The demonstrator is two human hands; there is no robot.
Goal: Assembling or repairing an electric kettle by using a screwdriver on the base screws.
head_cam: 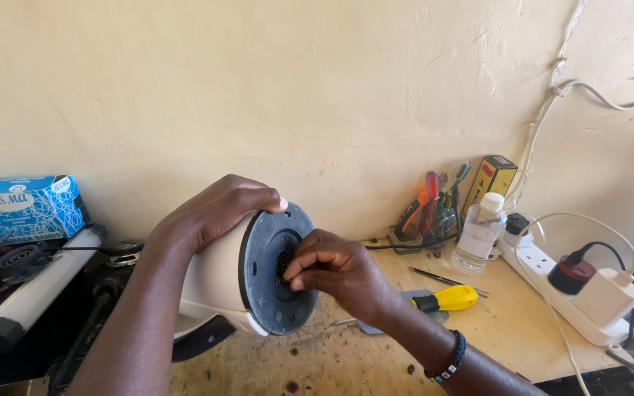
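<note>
Workbench (508, 330) of bare wood meets cream wall (317, 95).

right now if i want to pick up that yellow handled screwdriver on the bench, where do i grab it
Grip the yellow screwdriver by its yellow handle, coming from above. It lies flat on the wooden bench, handle toward the power strip, black collar and shaft toward the right hand. The handle's thick, rounded part is clear of the hand; the shaft end is partly hidden behind the wrist.

Fingers (299, 273) hide the centre of the kettle's base (269, 293).
</note>
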